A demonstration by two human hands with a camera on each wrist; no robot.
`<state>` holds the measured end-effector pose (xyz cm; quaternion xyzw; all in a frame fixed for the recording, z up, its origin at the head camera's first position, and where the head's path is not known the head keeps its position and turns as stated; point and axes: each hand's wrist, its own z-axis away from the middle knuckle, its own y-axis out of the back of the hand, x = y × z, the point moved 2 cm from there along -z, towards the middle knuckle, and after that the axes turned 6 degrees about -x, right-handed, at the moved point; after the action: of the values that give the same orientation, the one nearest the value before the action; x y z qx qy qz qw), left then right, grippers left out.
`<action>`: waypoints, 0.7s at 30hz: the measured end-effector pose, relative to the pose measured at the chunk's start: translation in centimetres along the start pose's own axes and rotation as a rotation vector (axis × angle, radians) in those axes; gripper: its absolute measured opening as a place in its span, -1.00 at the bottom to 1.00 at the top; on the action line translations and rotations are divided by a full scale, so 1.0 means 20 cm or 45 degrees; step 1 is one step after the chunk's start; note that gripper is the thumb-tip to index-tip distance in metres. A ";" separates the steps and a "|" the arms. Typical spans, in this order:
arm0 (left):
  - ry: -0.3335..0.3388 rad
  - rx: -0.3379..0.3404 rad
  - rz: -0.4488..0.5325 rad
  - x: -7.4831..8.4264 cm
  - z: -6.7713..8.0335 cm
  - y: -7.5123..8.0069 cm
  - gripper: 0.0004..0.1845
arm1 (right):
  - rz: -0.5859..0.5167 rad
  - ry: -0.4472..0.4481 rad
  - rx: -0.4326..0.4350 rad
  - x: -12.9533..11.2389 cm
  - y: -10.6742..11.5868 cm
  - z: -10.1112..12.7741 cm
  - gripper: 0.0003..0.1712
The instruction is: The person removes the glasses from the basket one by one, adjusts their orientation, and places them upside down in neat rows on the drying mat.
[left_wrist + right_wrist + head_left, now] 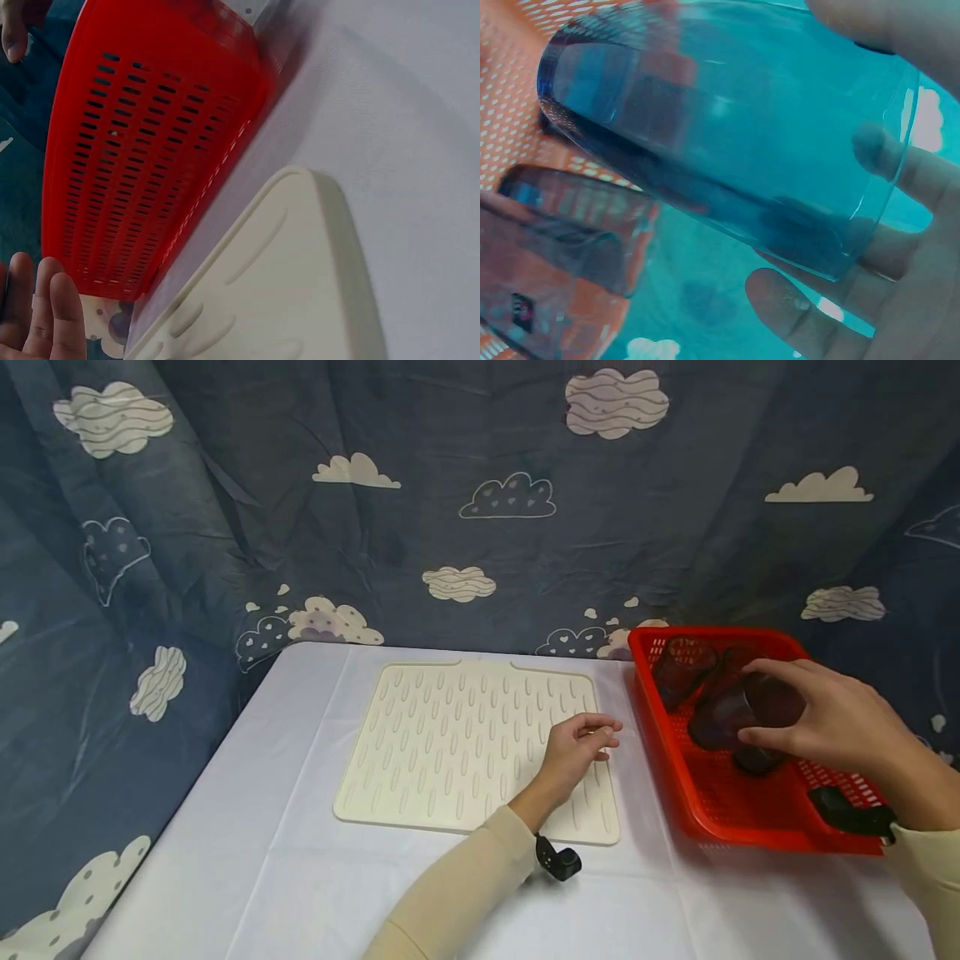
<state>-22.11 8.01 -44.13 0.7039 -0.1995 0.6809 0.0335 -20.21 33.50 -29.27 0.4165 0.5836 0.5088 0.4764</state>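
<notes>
A red slotted basket stands at the table's right side and holds several dark tinted glasses. My right hand grips one of them, a blue-tinted glass, with fingers wrapped round its side, tilted over the basket. Another glass lies deeper in the basket. My left hand rests on the right part of a cream ribbed drying mat, its fingers loosely curled and holding nothing. The left wrist view shows the basket's outer wall beside the mat's corner.
The table wears a white cloth. A blue curtain with cloud prints hangs close behind and to the left. The basket sits near the table's right edge.
</notes>
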 end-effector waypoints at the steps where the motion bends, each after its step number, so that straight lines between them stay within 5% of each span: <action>1: -0.005 0.002 0.002 0.00 0.00 0.01 -0.75 | -0.009 -0.003 0.021 -0.01 0.01 0.00 0.03; 9: -0.006 -0.073 0.112 0.05 0.00 0.03 -0.70 | -0.047 -0.014 0.189 -0.07 0.10 0.10 0.11; 17: 0.010 -0.094 0.141 0.09 0.02 0.09 -0.68 | -0.165 0.093 0.261 -0.21 0.15 0.13 0.17; 21: 0.049 -0.199 0.161 0.09 0.05 0.11 -0.61 | -0.202 0.145 0.287 -0.26 0.16 0.14 0.14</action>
<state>-21.95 5.32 -42.86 0.6718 -0.2954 0.6775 0.0492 -16.46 29.36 -25.56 0.3904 0.6942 0.4237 0.4314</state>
